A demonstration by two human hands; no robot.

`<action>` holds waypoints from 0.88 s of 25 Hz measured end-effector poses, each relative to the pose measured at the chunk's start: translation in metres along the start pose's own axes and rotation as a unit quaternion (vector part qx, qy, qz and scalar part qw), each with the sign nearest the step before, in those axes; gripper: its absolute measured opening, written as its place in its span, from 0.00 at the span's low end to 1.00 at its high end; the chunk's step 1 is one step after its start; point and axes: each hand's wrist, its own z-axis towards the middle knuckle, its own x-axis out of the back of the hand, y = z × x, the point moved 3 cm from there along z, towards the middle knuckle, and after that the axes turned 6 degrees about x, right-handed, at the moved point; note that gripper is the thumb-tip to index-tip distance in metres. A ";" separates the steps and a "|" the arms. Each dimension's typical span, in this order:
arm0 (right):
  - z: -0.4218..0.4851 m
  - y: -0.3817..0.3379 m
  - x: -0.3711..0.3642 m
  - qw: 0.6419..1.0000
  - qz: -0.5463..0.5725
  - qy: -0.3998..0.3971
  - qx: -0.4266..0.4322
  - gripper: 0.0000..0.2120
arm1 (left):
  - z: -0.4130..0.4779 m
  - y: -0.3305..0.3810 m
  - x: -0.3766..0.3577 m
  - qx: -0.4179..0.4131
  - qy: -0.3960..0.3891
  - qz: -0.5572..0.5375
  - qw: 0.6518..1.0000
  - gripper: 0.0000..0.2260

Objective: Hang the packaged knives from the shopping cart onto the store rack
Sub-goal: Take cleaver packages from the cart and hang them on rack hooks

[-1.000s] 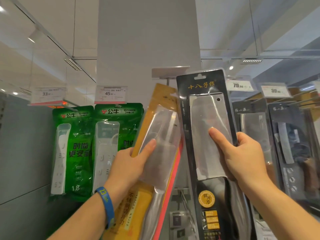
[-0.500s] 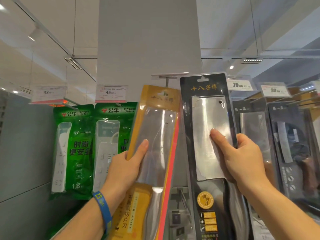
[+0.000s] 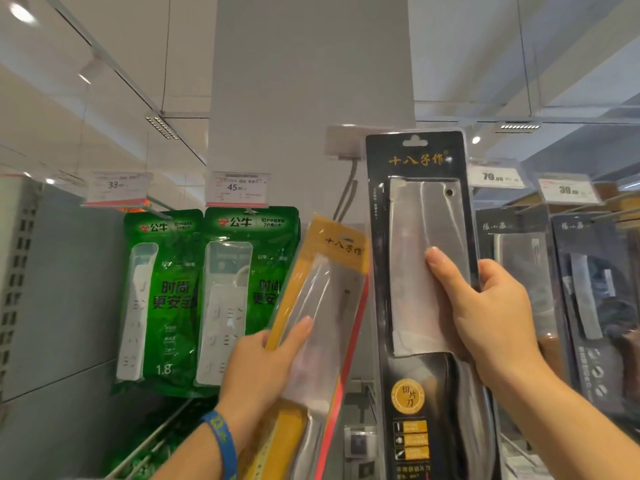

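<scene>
My right hand [image 3: 491,317] grips a black packaged cleaver [image 3: 415,209] upright, its hang slot level with the blank tag at the tip of an empty rack hook [image 3: 348,188] just to its left. My left hand [image 3: 263,368] grips a yellow packaged cleaver [image 3: 325,289], tilted with its top leaning right, lower than the black pack and below that hook. The thumb of each hand lies across the clear blister over the blade. The shopping cart is out of view.
Green power-strip packs [image 3: 162,299] hang at left under price tags 33 and 45 [image 3: 237,188]. Dark knife packs [image 3: 585,299] hang at right under tags 79 and 39. A grey pillar [image 3: 311,81] rises behind the hook. More hooks show lower down.
The yellow pack has dropped lower and tilted to the right, uncovering the empty hook. The black pack has stayed upright at about the same place.
</scene>
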 end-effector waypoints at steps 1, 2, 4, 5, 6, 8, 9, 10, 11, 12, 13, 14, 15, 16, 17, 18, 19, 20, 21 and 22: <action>0.000 0.000 0.001 1.000 0.006 0.003 0.001 0.34 | -0.002 0.000 -0.001 -0.011 0.008 0.000 1.000 0.35; 0.002 0.001 0.002 1.000 0.007 0.006 0.004 0.34 | -0.002 0.003 0.000 -0.018 0.017 -0.013 1.000 0.37; 0.005 0.001 0.000 1.000 -0.002 0.003 0.007 0.37 | 0.004 0.017 0.002 -0.037 0.036 -0.044 0.998 0.38; 0.006 0.000 -0.002 1.000 -0.008 0.000 0.006 0.39 | 0.007 0.027 0.002 -0.054 0.045 -0.049 0.996 0.38; 0.006 -0.001 -0.003 1.000 -0.012 0.000 0.005 0.41 | 0.011 0.035 0.003 -0.072 0.050 -0.046 0.995 0.38; 0.005 -0.002 -0.006 1.000 -0.013 0.003 0.007 0.41 | 0.016 0.042 0.002 -0.086 0.048 -0.036 0.995 0.38; 0.003 -0.003 -0.007 1.000 -0.011 0.005 0.007 0.40 | 0.016 0.041 0.002 -0.081 0.045 -0.036 0.995 0.37; 0.002 -0.003 -0.008 1.000 -0.009 0.007 0.007 0.38 | 0.016 0.038 0.003 -0.075 0.044 -0.038 0.995 0.34; 0.001 -0.002 -0.008 1.000 -0.008 0.009 0.006 0.35 | 0.014 0.034 0.004 -0.073 0.045 -0.042 0.995 0.32; 0.001 -0.001 -0.009 1.000 -0.005 0.011 0.005 0.33 | 0.011 0.031 0.005 -0.071 0.044 -0.046 0.995 0.31; 0.000 0.001 -0.008 1.000 -0.001 0.014 0.001 0.32 | 0.009 0.028 0.006 -0.069 0.042 -0.050 0.995 0.31; 0.000 0.003 -0.008 1.000 0.002 0.018 -0.004 0.32 | 0.008 0.026 0.007 -0.065 0.040 -0.054 0.996 0.32; 0.000 0.005 -0.008 1.000 0.004 0.021 -0.011 0.32 | 0.008 0.023 0.007 -0.061 0.036 -0.058 0.996 0.34; 0.001 0.007 -0.008 1.000 0.006 0.024 -0.018 0.33 | 0.010 0.021 0.008 -0.056 0.036 -0.059 0.996 0.37; 0.001 0.009 -0.009 0.999 0.008 0.025 -0.026 0.33 | 0.012 0.021 0.010 -0.052 0.037 -0.060 0.996 0.40; 0.001 0.010 -0.009 0.999 0.010 0.026 -0.032 0.33 | 0.015 0.021 0.011 -0.047 0.037 -0.058 0.997 0.42; 0.001 0.011 -0.009 0.999 0.011 0.026 -0.036 0.34 | 0.018 0.022 0.010 -0.041 0.032 -0.059 0.997 0.42; 0.000 0.012 -0.009 0.999 0.010 0.024 -0.040 0.34 | 0.019 0.025 0.008 -0.036 0.022 -0.064 0.997 0.42; 0.000 0.012 -0.009 0.999 0.010 0.022 -0.043 0.34 | 0.019 0.027 0.005 -0.036 0.010 -0.066 0.997 0.41; -0.001 0.012 -0.009 0.999 0.011 0.019 -0.046 0.34 | 0.018 0.030 0.003 -0.040 -0.001 -0.059 0.997 0.39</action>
